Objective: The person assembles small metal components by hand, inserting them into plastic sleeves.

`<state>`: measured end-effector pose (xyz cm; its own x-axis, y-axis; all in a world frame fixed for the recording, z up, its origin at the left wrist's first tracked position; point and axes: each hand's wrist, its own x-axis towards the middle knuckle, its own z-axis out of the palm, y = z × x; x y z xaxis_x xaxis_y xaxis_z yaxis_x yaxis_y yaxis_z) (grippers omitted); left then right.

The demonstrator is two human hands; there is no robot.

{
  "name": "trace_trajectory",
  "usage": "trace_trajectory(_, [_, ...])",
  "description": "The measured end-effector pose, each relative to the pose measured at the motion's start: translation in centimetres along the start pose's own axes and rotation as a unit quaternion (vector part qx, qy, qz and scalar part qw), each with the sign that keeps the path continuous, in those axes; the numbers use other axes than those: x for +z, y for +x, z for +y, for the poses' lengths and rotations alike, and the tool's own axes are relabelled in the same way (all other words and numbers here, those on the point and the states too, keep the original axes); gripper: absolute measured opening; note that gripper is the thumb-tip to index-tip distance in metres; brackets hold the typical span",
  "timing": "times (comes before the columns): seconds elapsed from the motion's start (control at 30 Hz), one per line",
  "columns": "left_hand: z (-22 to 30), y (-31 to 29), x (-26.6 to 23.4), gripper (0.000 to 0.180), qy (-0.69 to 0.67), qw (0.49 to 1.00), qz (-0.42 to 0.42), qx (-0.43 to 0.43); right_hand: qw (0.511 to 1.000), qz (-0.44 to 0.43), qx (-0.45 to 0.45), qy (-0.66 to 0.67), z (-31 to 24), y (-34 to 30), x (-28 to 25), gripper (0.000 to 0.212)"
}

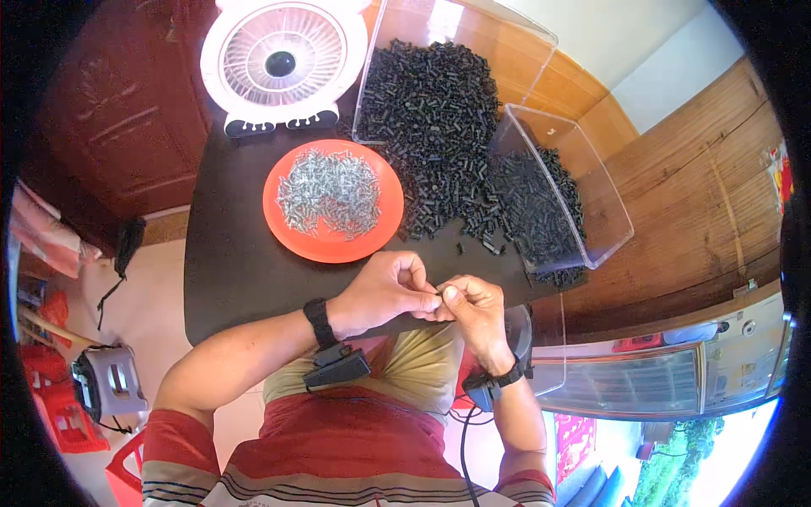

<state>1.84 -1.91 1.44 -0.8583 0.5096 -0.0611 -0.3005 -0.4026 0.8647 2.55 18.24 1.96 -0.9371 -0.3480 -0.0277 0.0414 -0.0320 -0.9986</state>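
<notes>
My left hand [378, 292] and my right hand [478, 314] meet fingertip to fingertip just over the near edge of the dark table. Both are closed in a pinch. A sliver of a small black piece [438, 295] shows where the fingertips come together; the fingers cover most of it. Whatever else the left fingers grip is hidden. Just beyond the left hand sits an orange-red plate [279, 226] heaped with small silver metal pieces [329, 193]. Farther right spreads a large pile of short black cylindrical pieces [439, 127].
A clear plastic bin [553, 42] lies behind the black pile, and a second clear bin [610, 198] holds more at the right. A white fan [281, 63] stands at the back left. Wooden furniture [684, 186] borders the table [232, 287] on the right.
</notes>
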Motion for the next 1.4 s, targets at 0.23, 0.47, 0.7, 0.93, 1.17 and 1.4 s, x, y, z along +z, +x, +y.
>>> trace_trajectory(0.23, [0.4, 0.0, 0.1, 0.022, -0.017, 0.999, 0.044, -0.011, 0.965, 0.06, -0.154, -0.203, -0.5, -0.3, 1.7, 0.017])
trace_trajectory(0.47, [0.0, 0.2, -0.2, 0.019, -0.07, 0.996, 0.058, 0.008, 0.836, 0.082, -0.313, -0.442, -1.1, -0.3, 2.2, 0.036])
trace_trajectory(0.7, [-0.4, 0.3, -0.2, 0.019, -0.079, 0.995, 0.059, 0.032, 0.777, 0.122, -0.344, -0.512, -0.5, 0.1, 2.8, 0.039])
trace_trajectory(0.93, [-0.5, 0.3, -0.5, 0.019, -0.067, 0.995, 0.062, 0.029, 0.778, 0.125, -0.361, -0.499, -0.4, 0.5, 3.1, 0.034])
trace_trajectory(1.17, [-0.6, 0.5, -0.6, 0.019, -0.053, 0.997, 0.053, 0.021, 0.787, 0.107, -0.377, -0.476, -0.6, 0.8, 2.8, 0.029])
trace_trajectory(1.4, [0.0, 0.3, -0.1, 0.018, -0.085, 0.994, 0.07, 0.022, 0.799, 0.1, -0.336, -0.488, -2.0, 0.4, 2.7, 0.034])
